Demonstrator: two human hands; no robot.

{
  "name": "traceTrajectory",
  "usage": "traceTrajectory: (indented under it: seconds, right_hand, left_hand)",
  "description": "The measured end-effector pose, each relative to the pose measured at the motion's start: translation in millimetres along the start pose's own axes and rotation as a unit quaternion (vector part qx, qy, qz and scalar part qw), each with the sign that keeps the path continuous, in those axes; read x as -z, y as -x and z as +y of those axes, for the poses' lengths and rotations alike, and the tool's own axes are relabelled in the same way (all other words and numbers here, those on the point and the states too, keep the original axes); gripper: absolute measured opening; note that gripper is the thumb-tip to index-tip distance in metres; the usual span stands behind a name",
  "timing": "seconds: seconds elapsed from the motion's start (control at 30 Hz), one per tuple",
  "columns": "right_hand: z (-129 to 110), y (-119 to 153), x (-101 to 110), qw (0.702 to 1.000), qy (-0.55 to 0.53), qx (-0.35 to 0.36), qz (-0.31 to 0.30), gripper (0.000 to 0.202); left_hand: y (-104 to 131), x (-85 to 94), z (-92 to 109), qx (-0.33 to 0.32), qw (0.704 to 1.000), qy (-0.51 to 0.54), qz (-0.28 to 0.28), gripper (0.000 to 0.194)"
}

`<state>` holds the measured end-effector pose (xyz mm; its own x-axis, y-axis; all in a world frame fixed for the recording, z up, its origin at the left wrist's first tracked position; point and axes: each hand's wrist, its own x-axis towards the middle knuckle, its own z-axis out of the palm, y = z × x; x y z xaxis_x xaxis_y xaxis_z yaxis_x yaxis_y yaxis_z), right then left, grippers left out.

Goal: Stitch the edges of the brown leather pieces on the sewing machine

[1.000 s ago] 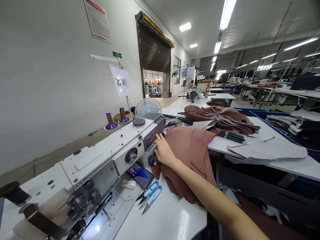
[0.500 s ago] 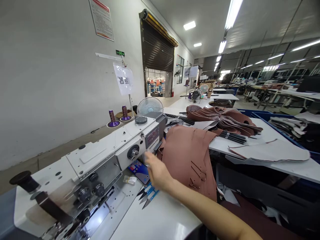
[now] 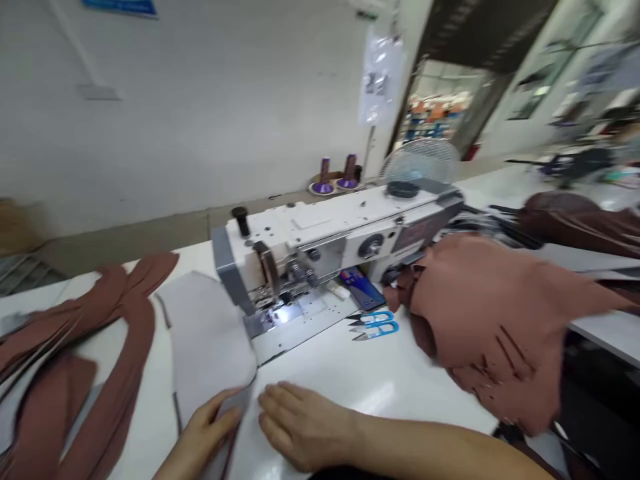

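Left grip (image 3: pixel 213 427), right grip (image 3: pixel 305 427), right forearm (image 3: pixel 425 447) bare; black clothing (image 3: pixel 350 474) beneath.

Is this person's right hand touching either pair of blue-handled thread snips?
Apart: the head view shows bare white tabletop between the right hand and both blue-handled thread snips.

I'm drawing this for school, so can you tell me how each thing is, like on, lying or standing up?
Pale panel: mostly flat.
Left hand: gripping the panel's edge.
Right hand: palm down, fingers bent.
Sewing machine: light on.
Phone: face up, screen lit.
Blue snips: lying down.
Thread cones: standing upright.
Fan: too blurred to tell if spinning.
Brown pieces, right side: heaped loosely.
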<state>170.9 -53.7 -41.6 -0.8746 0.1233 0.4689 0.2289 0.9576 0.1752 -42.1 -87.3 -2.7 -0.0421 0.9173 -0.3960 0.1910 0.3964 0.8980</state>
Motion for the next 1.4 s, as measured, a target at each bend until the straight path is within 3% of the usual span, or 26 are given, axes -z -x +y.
traceTrajectory:
  seconds: [0.07, 0.17, 0.23, 0.27, 0.33, 0.43, 0.53, 0.63, 0.73, 0.83, 0.93, 1.03, 1.13, 1.4]
  right_hand:
    - [0, -12, 3, 1.0, -0.001, -0.003, 0.021, 0.025]
    - [0, -21, 6, 0.999, -0.013, -0.017, 0.029, 0.027]
    - [0, -24, 7, 0.999, -0.022, -0.036, 0.031, 0.027]
    - [0, -25, 8, 0.998, -0.024, -0.047, 0.034, 0.028]
    - [3, -25, 7, 0.996, -0.027, -0.068, 0.043, 0.03]
    - [18, -20, 2, 0.989, 0.004, -0.133, 0.062, 0.033]
    - [50, -7, -5, 0.959, 0.121, -0.243, 0.082, 0.028]
    - [84, 7, -12, 0.937, 0.203, -0.284, 0.032, 0.033]
    - [107, 18, -19, 0.947, 0.194, -0.256, -0.015, 0.037]
    - [110, 23, -23, 0.958, 0.154, -0.235, -0.046, 0.038]
    - [94, 18, -18, 0.97, 0.131, -0.195, -0.057, 0.037]
    - [66, 7, -8, 0.994, 0.079, -0.059, -0.049, 0.032]
    - [48, -8, -4, 0.997, 0.031, 0.049, -0.041, 0.031]
    - [63, -29, -32, 0.998, 0.058, 0.015, -0.015, 0.027]
  left_hand:
    - [4, 5.6, -8, 0.029, 0.998, -0.018, -0.051, 0.054]
    - [3, 10.9, -4, 0.031, 0.981, -0.064, -0.178, 0.06]
    - [-1, 15.0, 1, 0.001, 0.974, -0.121, -0.192, 0.062]
    - [-4, 17.0, 2, -0.031, 0.974, -0.16, -0.16, 0.062]
    - [-13, 19.4, 1, -0.127, 0.958, -0.255, -0.042, 0.054]
    - [-33, 16.7, -9, -0.271, 0.869, -0.4, 0.107, 0.037]
    - [-51, 9.7, -20, -0.32, 0.796, -0.496, 0.13, 0.038]
    - [-59, 4.3, -22, -0.333, 0.769, -0.531, 0.129, 0.039]
    - [-60, 1.9, -17, -0.33, 0.762, -0.541, 0.134, 0.039]
    - [-60, 0.5, -11, -0.329, 0.762, -0.542, 0.133, 0.038]
    - [-62, -1.1, -8, -0.335, 0.761, -0.538, 0.141, 0.042]
    - [-66, -3.0, -7, -0.338, 0.759, -0.541, 0.134, 0.047]
    - [-72, -5.2, -5, -0.333, 0.762, -0.543, 0.118, 0.048]
    - [-89, -11.2, 4, -0.347, 0.752, -0.549, 0.112, 0.044]
